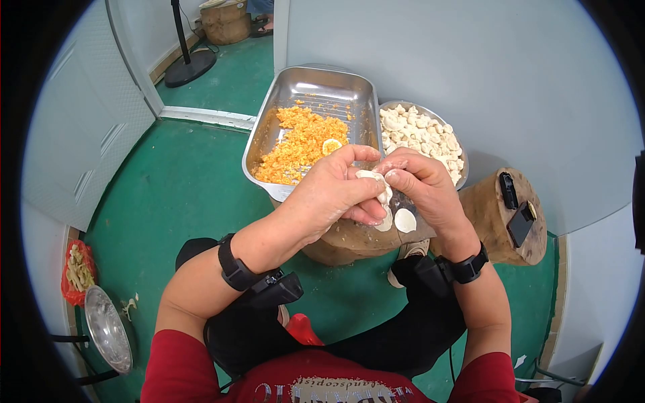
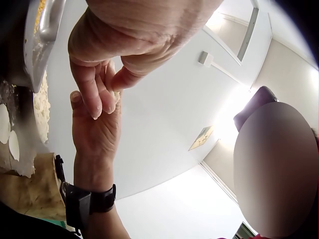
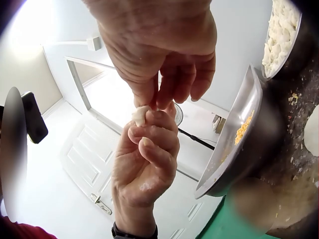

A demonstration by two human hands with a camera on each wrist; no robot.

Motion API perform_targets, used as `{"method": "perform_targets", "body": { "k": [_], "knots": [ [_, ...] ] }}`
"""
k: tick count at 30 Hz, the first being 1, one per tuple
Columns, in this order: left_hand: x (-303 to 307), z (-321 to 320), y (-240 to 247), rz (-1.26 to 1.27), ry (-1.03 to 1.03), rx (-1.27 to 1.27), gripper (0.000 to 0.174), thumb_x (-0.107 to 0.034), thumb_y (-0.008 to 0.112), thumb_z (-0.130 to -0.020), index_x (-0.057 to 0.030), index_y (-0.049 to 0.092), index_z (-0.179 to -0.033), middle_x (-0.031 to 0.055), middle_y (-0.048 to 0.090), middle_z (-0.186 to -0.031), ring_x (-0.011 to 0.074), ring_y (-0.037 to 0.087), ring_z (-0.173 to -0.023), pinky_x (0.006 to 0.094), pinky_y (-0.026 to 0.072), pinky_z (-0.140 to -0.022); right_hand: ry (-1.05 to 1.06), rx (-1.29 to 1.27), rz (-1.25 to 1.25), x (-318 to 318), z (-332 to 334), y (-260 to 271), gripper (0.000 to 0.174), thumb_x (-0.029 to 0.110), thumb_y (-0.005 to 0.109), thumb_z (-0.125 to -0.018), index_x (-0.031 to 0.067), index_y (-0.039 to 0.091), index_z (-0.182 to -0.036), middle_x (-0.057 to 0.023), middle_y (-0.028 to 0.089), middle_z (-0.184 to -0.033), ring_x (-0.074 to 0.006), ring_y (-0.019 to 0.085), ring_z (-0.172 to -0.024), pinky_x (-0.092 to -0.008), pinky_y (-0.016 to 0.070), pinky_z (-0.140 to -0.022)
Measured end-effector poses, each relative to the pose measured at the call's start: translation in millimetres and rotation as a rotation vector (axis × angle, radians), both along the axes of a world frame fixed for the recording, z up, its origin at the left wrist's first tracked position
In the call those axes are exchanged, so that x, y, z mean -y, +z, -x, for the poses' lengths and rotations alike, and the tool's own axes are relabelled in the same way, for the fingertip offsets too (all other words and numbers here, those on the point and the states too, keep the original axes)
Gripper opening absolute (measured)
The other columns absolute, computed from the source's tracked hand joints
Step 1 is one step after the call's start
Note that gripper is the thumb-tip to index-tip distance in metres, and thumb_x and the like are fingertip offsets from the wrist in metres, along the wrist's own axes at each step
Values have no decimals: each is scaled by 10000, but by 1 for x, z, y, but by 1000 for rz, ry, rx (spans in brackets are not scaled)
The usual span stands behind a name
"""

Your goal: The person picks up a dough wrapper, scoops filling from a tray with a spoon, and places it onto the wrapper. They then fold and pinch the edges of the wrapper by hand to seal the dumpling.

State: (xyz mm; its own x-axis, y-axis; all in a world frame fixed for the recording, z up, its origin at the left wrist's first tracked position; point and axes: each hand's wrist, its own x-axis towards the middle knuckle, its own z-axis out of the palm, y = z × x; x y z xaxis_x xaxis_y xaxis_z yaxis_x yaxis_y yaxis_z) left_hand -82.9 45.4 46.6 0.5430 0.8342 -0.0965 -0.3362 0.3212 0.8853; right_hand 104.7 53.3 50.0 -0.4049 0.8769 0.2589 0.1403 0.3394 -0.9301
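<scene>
In front of me, both hands meet over the wooden block (image 1: 349, 243). My left hand (image 1: 329, 191) holds a folded white dumpling (image 1: 381, 190) between thumb and fingers. From the other side, my right hand (image 1: 426, 188) pinches the dumpling's edge with thumb and fingertips. In the right wrist view, a pale end of the dumpling (image 3: 140, 115) pokes out between the fingers; the rest is hidden. Below the hands, a round flat dough wrapper (image 1: 405, 220) lies on the block, with another wrapper (image 1: 385, 223) partly under the left fingers.
Ahead stands a deep metal tray (image 1: 257, 138) with orange crumbly filling (image 1: 295, 144). Right of it, a round pan holds many finished dumplings (image 1: 420, 131). Dark devices lie on a second wooden stump (image 1: 494, 232). A metal bowl (image 1: 107, 329) and red bag (image 1: 78, 272) are at the left wall.
</scene>
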Motion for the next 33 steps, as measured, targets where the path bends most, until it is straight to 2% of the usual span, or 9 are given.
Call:
{"method": "perform_targets", "body": {
  "k": [2,9,11,12,15,17,23,29,33],
  "knots": [
    [1,-1,1,-4,16,-21,417,-60,565,-844,4,365,-1203,83,600,-708,151,638,-604,235,550,-575,16,-25,55,-1,0,-2,130,103,607,-842,-6,645,-901,-35,592,-865,-95,545,-820,-227,439,-728],
    [2,-1,2,-50,-3,-127,395,-70,566,-837,2,400,-1188,78,602,-731,139,634,-599,222,537,-566,40,12,139,0,-3,3,116,112,618,-839,-1,632,-862,-5,590,-828,-57,534,-765,-207,438,-680],
    [3,-1,3,-66,-26,-156,454,-77,569,-805,64,387,-1197,92,595,-781,134,632,-640,225,532,-573,58,-9,144,0,-3,1,100,105,614,-841,7,628,-854,13,583,-807,-38,516,-742,-195,428,-653],
    [4,-1,3,-63,-29,-157,454,-77,569,-805,64,387,-1197,92,595,-781,134,632,-640,225,532,-573,55,-10,147,1,-3,1,100,105,614,-841,7,628,-854,13,583,-807,-38,516,-742,-195,428,-653],
    [5,-2,4,-65,-11,-130,417,-85,566,-812,57,406,-1170,91,590,-791,134,633,-650,229,536,-580,36,-9,186,2,-4,3,90,99,613,-838,10,622,-845,30,574,-787,-24,497,-727,-183,413,-629],
    [4,-2,3,40,15,-26,311,-92,562,-826,39,452,-1085,88,583,-795,134,633,-655,232,543,-587,-14,-63,185,2,-4,1,92,101,611,-838,9,616,-839,40,570,-779,-17,487,-718,-176,404,-617],
    [3,-2,0,46,32,1,155,-98,563,-844,9,498,-935,87,584,-801,131,631,-646,233,549,-588,-46,-51,141,2,-3,0,104,109,605,-844,6,618,-854,31,573,-789,-21,488,-724,-177,409,-629],
    [3,-2,2,46,37,-13,156,-93,561,-846,12,498,-942,87,587,-805,131,633,-649,232,547,-583,-16,-109,125,2,-1,-1,95,92,618,-832,1,617,-860,28,574,-794,-23,492,-718,-181,414,-631],
    [4,-3,0,45,41,-30,160,-95,559,-846,14,498,-946,85,585,-810,132,636,-657,232,546,-585,-36,-61,107,3,0,-2,87,86,618,-828,2,613,-852,30,572,-791,-21,491,-710,-178,415,-622]
  ]
}}
